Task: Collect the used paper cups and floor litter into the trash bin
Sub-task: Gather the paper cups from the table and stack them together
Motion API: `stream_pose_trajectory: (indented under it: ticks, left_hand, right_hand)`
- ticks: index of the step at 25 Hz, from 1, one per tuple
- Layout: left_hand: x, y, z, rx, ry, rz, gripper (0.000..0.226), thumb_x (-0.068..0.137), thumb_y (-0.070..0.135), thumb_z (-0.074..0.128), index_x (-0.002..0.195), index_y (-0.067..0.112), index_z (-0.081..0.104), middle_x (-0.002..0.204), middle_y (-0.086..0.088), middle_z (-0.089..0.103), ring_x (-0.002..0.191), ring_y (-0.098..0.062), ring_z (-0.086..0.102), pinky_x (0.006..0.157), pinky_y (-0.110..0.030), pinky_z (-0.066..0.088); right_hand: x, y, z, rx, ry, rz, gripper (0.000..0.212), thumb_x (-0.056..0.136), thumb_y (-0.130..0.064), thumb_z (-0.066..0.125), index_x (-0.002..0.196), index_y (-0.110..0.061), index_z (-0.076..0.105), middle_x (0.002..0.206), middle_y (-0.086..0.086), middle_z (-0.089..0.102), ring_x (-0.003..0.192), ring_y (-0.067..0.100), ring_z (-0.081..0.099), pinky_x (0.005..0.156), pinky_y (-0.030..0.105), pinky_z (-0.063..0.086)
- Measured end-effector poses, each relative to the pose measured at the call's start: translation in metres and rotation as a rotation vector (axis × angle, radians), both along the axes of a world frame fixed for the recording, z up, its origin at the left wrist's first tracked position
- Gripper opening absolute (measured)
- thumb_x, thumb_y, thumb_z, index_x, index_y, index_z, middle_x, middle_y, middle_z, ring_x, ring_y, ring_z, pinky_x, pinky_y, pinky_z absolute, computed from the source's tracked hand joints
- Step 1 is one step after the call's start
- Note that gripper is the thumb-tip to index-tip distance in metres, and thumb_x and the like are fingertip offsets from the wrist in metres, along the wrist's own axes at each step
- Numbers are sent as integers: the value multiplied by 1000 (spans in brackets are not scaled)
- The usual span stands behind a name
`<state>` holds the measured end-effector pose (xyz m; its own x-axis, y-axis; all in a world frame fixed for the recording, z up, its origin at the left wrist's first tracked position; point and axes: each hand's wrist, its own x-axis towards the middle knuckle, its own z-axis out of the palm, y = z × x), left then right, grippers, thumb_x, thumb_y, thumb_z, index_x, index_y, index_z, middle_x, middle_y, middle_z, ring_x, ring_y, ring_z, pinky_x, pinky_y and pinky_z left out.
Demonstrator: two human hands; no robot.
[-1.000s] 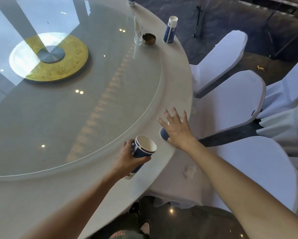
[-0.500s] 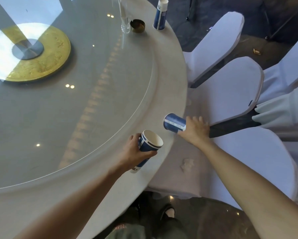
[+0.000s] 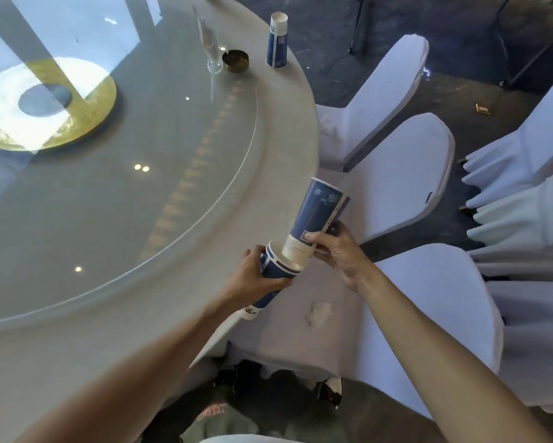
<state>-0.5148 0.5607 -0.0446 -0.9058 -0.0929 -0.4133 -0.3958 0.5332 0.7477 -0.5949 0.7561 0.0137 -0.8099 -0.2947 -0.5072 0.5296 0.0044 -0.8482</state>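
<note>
My left hand grips a blue and white paper cup tilted with its mouth up and to the right, over the table's edge. My right hand holds a second blue paper cup by its lower part, with its base pushed into the mouth of the first cup. A third blue and white paper cup stands upright at the far edge of the round table. A crumpled white tissue lies on the seat of the near chair. A small brown piece of litter lies on the dark floor at the right.
A tall glass and a brass ashtray stand on the table near the far cup. A glass turntable with a gold centre disc covers most of the table. White-covered chairs crowd the right side.
My right hand has lifted the second cup off the table's edge, turned it upright and set its base into the cup held by my left hand. The view has shifted slightly.
</note>
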Motion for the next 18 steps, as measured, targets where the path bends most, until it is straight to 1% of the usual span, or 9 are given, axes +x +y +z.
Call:
stream_pose_trajectory:
  ticks: [3,6,8,9,10,12,15,17,18]
  left_hand:
    - [8,45,3,-23,34,111,77,64,48,91,129,30,55,116,9,57,105,-12,64,85,-35,56]
    - [16,81,4,-29,73,198,77,62,50,91,127,32,55,119,10,62,103,-10,67,80,-32,57]
    - [24,103,4,-15,61,229,78,62,49,92,129,31,55,123,9,61,107,-10,66,81,-26,52]
    - [29,114,3,-13,55,242,79,62,49,92,129,32,55,125,9,60,109,-10,65,84,-26,52]
    - [34,124,2,-13,51,250,80,61,50,92,130,33,54,126,9,59,110,-10,64,88,-29,53]
    - [38,139,-4,-14,53,274,82,60,57,89,130,34,54,125,10,60,110,-10,65,93,-38,57]
    - [40,149,-19,-23,53,308,78,61,59,87,128,34,56,119,11,62,106,-8,64,92,-40,58]
    - [39,150,-36,-22,15,308,76,61,58,87,126,33,56,118,11,60,106,-8,63,92,-39,58]
    - [39,149,-48,-24,-16,310,77,60,59,87,125,33,55,118,10,60,106,-9,63,92,-39,58]
  right_hand:
    - [8,31,-2,72,113,246,50,86,-1,76,132,-11,60,122,9,75,104,10,73,81,20,58]
    - [12,63,-2,95,82,405,51,88,-21,79,134,-20,58,124,-5,71,109,3,69,85,17,53]
    - [7,86,-2,104,66,393,81,87,-43,75,155,-18,38,140,-12,54,127,6,55,97,23,46]
    - [4,95,-2,112,108,385,88,90,-47,73,161,-22,28,144,-14,45,133,5,48,101,23,42]
    - [1,101,-3,126,162,389,85,94,-47,69,163,-25,25,146,-14,40,136,3,43,101,21,39]
    - [0,103,-6,193,231,480,71,100,-42,63,161,-27,31,150,-13,41,141,2,39,108,22,37]
    - [9,99,-36,401,395,716,55,103,-39,58,153,-20,48,157,-5,47,147,11,40,123,38,31]
    - [11,95,-62,477,438,766,48,104,-34,56,149,-16,54,158,-1,47,147,13,40,124,36,29]
    - [9,94,-75,495,417,711,46,105,-33,56,148,-17,55,157,-1,49,146,14,41,122,32,30]
